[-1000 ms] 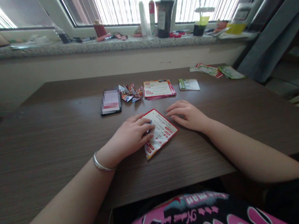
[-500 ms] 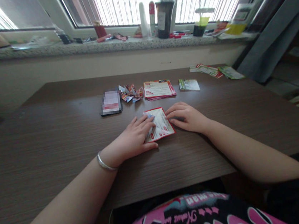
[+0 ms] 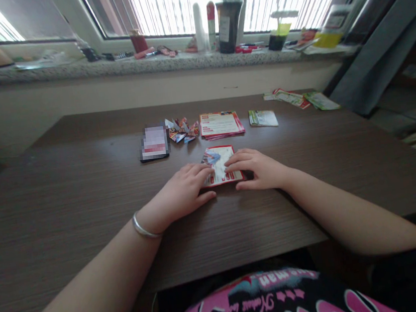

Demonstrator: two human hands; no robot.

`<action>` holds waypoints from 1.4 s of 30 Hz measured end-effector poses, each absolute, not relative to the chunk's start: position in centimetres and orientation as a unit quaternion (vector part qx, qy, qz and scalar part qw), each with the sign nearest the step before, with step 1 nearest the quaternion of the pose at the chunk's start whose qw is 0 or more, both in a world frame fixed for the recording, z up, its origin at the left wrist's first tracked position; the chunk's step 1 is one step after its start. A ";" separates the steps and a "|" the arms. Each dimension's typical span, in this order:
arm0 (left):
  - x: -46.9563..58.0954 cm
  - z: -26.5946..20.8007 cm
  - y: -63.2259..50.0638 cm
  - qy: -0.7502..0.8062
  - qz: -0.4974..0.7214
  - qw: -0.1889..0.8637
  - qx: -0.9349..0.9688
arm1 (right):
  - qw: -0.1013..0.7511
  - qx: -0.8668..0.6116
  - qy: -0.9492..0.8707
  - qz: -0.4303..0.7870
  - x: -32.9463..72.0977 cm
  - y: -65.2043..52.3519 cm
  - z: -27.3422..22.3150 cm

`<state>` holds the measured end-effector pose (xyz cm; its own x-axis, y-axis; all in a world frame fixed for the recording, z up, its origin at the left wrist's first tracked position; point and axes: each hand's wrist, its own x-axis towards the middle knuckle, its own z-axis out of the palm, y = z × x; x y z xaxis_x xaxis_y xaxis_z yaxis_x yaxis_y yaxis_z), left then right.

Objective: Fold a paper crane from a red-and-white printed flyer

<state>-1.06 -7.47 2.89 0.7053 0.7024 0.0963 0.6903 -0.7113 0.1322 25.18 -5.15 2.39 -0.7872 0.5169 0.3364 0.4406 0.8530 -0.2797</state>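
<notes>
Right grip [image 3: 260, 168] has shifted over the red-edged paper [image 3: 219, 167].

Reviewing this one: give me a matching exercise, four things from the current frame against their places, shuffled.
Things:
1. Silver bangle
2. Red-edged sheet
3. Tall dark cup
4. Folded paper pieces

Places:
A. On the windowsill
B. Just left of the stack of printed sheets
C. Around the left wrist
D. Partly covered by the left hand and right hand

Pairs: 1-C, 2-D, 3-A, 4-B
</notes>
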 end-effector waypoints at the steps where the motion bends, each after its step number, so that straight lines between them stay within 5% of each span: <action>1: -1.1 2.8 -7.4 0.377 0.070 0.046 0.922 | 0.199 -0.250 -0.943 0.094 25.2 -5.2 2.3; 12: -0.9 2.0 -6.8 0.366 0.066 0.092 0.924 | 0.176 -0.238 -0.953 0.059 25.1 -5.0 2.2; 28: -0.4 2.6 -7.2 0.331 0.098 -0.019 0.938 | 0.101 -0.351 -0.930 -0.038 24.7 -6.3 3.4; 42: -0.2 2.7 -7.2 0.319 0.098 -0.019 0.943 | 0.100 -0.265 -0.959 -0.005 24.8 -6.6 3.2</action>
<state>-0.16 -7.24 2.71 0.7777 0.5971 0.1965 0.6047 -0.7960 0.0258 24.83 -6.61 3.16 -0.8399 0.5070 0.1939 0.5090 0.8597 -0.0430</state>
